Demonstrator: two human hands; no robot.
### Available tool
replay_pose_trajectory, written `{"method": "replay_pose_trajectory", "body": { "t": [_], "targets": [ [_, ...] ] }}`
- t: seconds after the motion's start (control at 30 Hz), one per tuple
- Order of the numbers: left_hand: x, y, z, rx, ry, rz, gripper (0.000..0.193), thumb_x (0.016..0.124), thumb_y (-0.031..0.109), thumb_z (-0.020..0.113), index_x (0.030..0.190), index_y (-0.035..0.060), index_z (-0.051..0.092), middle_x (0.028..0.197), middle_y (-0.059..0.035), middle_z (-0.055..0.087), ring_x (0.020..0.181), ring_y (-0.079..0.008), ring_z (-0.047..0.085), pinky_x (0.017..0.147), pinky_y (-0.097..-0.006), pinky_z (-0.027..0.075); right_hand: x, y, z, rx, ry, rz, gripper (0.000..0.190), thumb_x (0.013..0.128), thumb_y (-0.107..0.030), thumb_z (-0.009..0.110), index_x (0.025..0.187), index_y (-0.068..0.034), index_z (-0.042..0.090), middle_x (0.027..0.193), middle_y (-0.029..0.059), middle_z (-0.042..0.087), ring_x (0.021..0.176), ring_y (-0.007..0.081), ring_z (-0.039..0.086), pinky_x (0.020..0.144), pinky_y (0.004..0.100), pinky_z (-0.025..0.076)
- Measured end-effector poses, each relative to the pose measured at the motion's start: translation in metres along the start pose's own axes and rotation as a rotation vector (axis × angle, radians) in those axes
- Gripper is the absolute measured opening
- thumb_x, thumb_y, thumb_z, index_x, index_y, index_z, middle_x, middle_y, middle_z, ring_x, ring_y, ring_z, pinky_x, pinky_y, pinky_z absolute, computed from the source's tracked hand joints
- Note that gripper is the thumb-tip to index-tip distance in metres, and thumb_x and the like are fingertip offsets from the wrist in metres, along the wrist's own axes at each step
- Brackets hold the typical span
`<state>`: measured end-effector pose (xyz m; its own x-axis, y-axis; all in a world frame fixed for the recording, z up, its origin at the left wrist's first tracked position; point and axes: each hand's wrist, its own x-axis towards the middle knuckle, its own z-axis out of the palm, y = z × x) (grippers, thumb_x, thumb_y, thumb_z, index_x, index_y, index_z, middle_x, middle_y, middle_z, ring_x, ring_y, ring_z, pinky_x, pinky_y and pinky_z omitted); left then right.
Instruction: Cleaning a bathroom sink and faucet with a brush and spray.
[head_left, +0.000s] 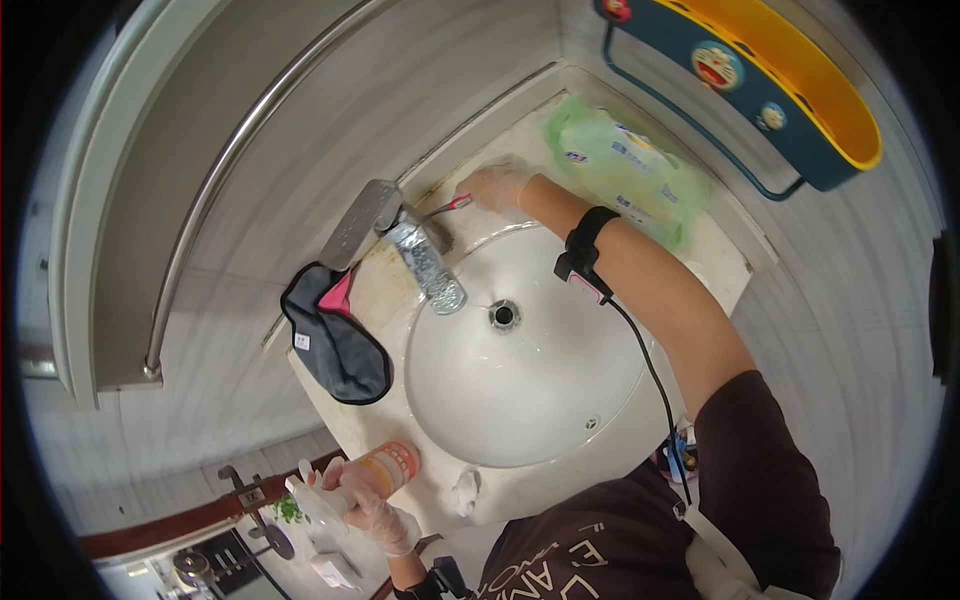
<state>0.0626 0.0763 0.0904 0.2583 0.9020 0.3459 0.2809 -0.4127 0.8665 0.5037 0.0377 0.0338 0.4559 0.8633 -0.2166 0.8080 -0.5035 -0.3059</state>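
Observation:
My left hand (375, 510), in a clear thin glove, is closed around the neck of a spray bottle (390, 465) with a white trigger head and orange-and-white label, at the sink's lower left. Behind the basin my right hand (495, 187), also gloved, grips a slim tool with a red-pink end (460, 202), perhaps a brush. The tool's dark tip reaches to the base of the metal faucet (427, 266), which is wet with drops. Below the faucet spout lies the white oval sink basin (517, 382) with an open round drain (505, 316). The fingertips of my right hand are partly hidden.
A grey cloth mitt (341, 360) with black trim lies left of the faucet. A green wipes package (630, 172) lies behind my right forearm. A crumpled white wipe (466, 491) sits on the front counter edge. A blue-and-yellow wall basket (750, 90) hangs upper right; a metal rail (217, 165) runs upper left.

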Motion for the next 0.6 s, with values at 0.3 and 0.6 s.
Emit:
{"method": "replay_pose_trajectory", "body": {
  "t": [0.3, 0.6],
  "targets": [
    [-0.003, -0.011, -0.004, 0.003, 0.067, -0.040, 0.053, 0.082, 0.013, 0.053, 0.128, 0.0020, 0.028, 0.103, -0.0087, 0.047, 0.099, -0.0176, 0.044, 0.093, -0.0329, 0.031, 0.004, -0.036, -0.038, 0.132, 0.326, -0.146, 0.032, 0.085, -0.034, 0.043, 0.086, -0.015, 0.069, 0.083, 0.0084, 0.064, 0.083, 0.0220, 0.056, 0.089, 0.0390, 0.023],
    [0.000, -0.006, -0.002, 0.010, 0.092, -0.082, 0.057, 0.079, 0.014, 0.052, 0.129, 0.0022, 0.026, 0.102, -0.0102, 0.049, 0.099, -0.0194, 0.045, 0.094, -0.0342, 0.030, -0.028, -0.029, -0.028, 0.106, 0.349, -0.105, 0.029, 0.087, -0.032, 0.044, 0.084, -0.015, 0.067, 0.077, 0.0070, 0.062, 0.076, 0.0207, 0.054, 0.082, 0.0361, 0.028]
  ]
}}
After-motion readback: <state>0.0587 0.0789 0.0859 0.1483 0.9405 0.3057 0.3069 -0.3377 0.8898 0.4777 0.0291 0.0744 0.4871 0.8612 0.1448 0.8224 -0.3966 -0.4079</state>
